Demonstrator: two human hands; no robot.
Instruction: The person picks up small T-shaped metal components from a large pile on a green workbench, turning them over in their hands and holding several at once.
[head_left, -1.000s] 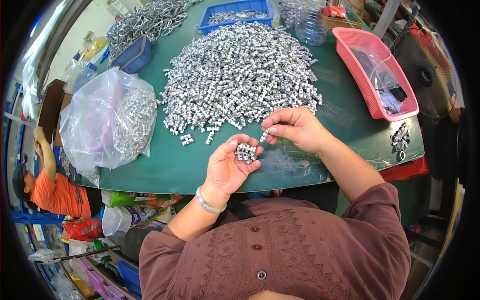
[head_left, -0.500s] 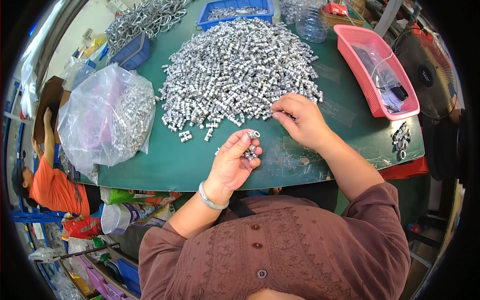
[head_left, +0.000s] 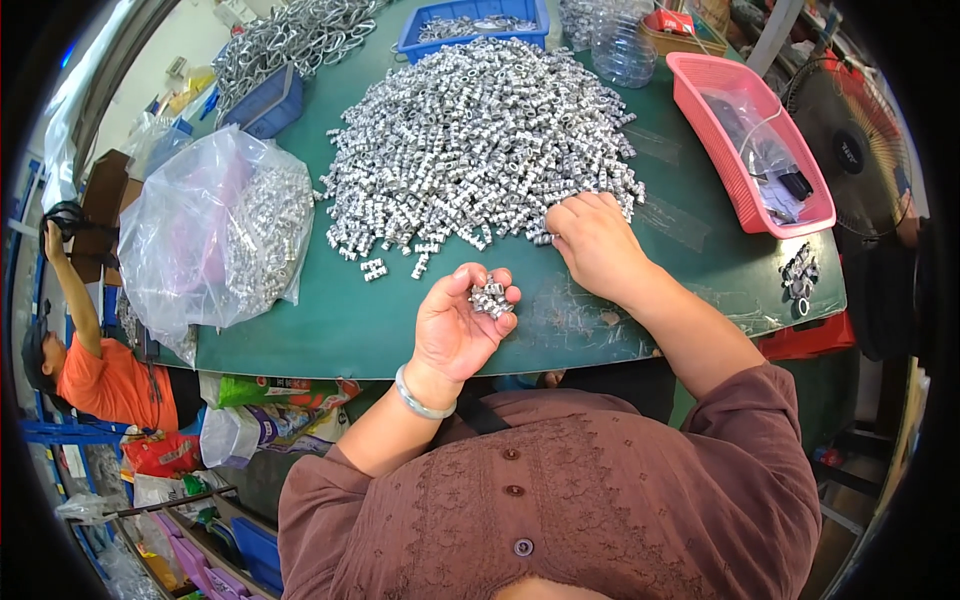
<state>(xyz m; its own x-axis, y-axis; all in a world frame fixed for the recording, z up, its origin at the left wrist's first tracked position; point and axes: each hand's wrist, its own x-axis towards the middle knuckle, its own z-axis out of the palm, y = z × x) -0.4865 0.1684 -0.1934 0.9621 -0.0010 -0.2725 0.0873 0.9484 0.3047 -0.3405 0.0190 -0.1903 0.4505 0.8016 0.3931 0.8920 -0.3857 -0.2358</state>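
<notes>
A large heap of small silvery ribbed metal sleeves (head_left: 470,140) covers the middle of the green table (head_left: 330,330). My left hand (head_left: 458,325), palm up with a bracelet at the wrist, is cupped around a small cluster of the same metal sleeves (head_left: 490,299). Its thumb and fingers curl about them in front of the heap. At the heap's right front edge my right hand (head_left: 597,245) lies back upward, fingers bent down against the sleeves. Its fingertips are mostly hidden, so what they pinch does not show.
On the left stand a clear plastic bag (head_left: 215,235) of metal parts and a blue bin (head_left: 265,105) with metal rings. A blue tray (head_left: 470,22) sits behind the heap, a pink basket (head_left: 750,150) and a fan (head_left: 850,150) on the right. A co-worker in orange (head_left: 115,385) is at far left.
In my left hand the sleeve held up between thumb and fingers now lies with the others. My right hand has turned, its fingers lower on the heap. The co-worker's arm has risen.
</notes>
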